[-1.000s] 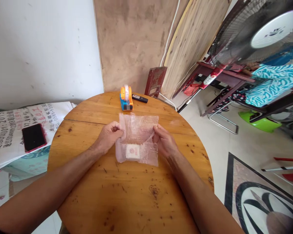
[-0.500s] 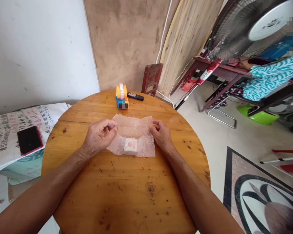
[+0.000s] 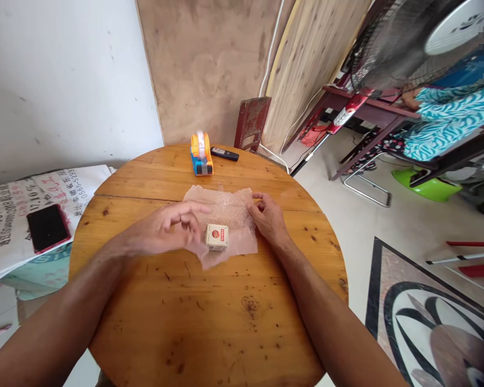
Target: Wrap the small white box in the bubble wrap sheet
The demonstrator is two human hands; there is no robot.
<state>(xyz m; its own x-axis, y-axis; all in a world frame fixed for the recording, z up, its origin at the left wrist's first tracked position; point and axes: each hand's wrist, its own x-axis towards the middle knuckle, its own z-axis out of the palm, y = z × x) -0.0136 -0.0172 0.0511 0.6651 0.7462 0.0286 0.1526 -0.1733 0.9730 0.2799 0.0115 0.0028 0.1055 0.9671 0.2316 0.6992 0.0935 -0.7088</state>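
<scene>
One round wooden table (image 3: 210, 322) fills the view, its planks glossy and knotted. Over on the far right a standing fan (image 3: 347, 115) leans into the picture, with a person's patterned sleeve (image 3: 455, 110) just beyond it. Behind the table's far edge comes a dark red chair (image 3: 253, 121), only its backrest clear to see, while to the left a white printed sack (image 3: 91, 183) lies beside the table. Now the middle of the action: a crinkled, see-through sheet of bubble wrap (image 3: 234, 207), opened out on the wood. Left hand (image 3: 165, 228) is a blur at its left edge, fingers apart and curved, and whether they touch the film I cannot tell. Right hand (image 3: 268, 217) sits at the right edge, thumb and forefinger clamped on the film. Far side, an orange and blue tape dispenser (image 3: 201, 156) stands with its roll on; off to the left, a dark phone (image 3: 48, 228) lies on the sack. Just right of the dispenser, a black remote (image 3: 225, 154). Smallest of all, a little pale box (image 3: 216, 236) with red print rests on the wrap, between the hands, closer to the left fingers.
</scene>
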